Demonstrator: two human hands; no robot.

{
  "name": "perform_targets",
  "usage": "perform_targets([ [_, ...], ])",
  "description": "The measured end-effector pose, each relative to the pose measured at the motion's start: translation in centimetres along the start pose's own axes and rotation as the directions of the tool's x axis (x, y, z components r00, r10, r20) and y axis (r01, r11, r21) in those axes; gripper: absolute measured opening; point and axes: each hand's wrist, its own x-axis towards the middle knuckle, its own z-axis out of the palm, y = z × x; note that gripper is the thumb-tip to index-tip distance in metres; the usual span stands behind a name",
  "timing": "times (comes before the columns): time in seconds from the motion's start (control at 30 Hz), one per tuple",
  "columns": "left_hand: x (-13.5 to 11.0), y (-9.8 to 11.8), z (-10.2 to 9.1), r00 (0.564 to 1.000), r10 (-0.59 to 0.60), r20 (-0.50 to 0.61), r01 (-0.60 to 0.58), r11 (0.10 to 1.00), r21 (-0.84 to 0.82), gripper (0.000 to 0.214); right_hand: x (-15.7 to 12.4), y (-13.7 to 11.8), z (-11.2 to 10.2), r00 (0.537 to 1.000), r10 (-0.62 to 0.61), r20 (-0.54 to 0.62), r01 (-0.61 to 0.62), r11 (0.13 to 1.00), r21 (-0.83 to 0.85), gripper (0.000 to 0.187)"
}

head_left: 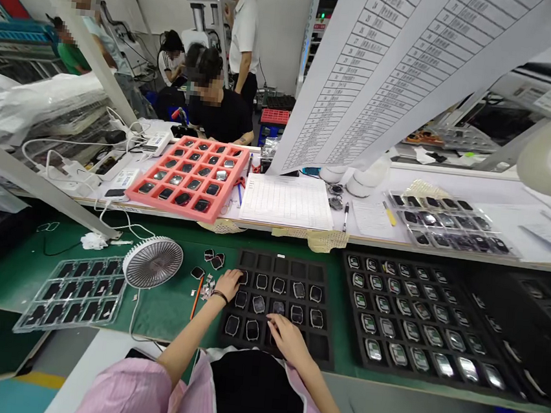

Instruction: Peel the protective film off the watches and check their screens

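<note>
Two full middle rows of square, dark watch-like modules (298,290) in rectangular black foam tray (282,267), none across top: seemingly part-filled. Left hand (228,285) loosely curled, right hand (288,336) half-open, both over tray; grasp indiscernible.

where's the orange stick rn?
Head view, left of centre: the orange stick lies on the green work surface, between the white fan and the left hand.
</note>
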Motion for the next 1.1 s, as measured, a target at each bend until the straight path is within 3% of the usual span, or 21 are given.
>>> perform_targets([
  [0.17,3.5,0.9,-0.7,0.989,0.125,0.08,-0.13,0.99,0.052,0.033,-0.6,0.7,-0.1,0.999,0.037,0.0,-0.037,0.999,-0.014,0.026],
  [0.4,4.5,1.0,-1.7,0.967,0.244,0.072,-0.248,0.967,0.055,0.05,-1.0,1.3,0.1,0.998,0.053,-0.018,-0.053,0.999,-0.007,0.026],
  [0.53,5.0,3.3,-1.6,0.942,0.328,0.064,-0.331,0.943,0.038,0.049,-1.2,1.8,0.3,0.997,0.071,-0.034,-0.071,0.997,0.0,0.026],
  [0.77,6.7,7.7,1.1,0.905,0.363,0.223,-0.391,0.915,0.099,0.033,-1.7,2.6,0.3,0.993,0.108,-0.054,-0.109,0.994,-0.004,0.027],
  [0.87,6.9,7.7,1.2,0.889,0.382,0.251,-0.42,0.9,0.117,0.032,-1.8,2.8,0.3,0.991,0.125,-0.048,-0.125,0.992,-0.017,0.027],
  [1.0,7.2,7.0,-0.1,0.866,0.427,0.261,-0.468,0.876,0.118,0.038,-1.8,3.0,0.3,0.991,0.116,-0.06,-0.118,0.993,-0.025,0.027],
  [1.1,7.6,7.9,-0.9,0.849,0.468,0.246,-0.503,0.858,0.104,0.043,-2.0,3.3,0.3,0.989,0.122,-0.084,-0.125,0.992,-0.024,0.027],
])
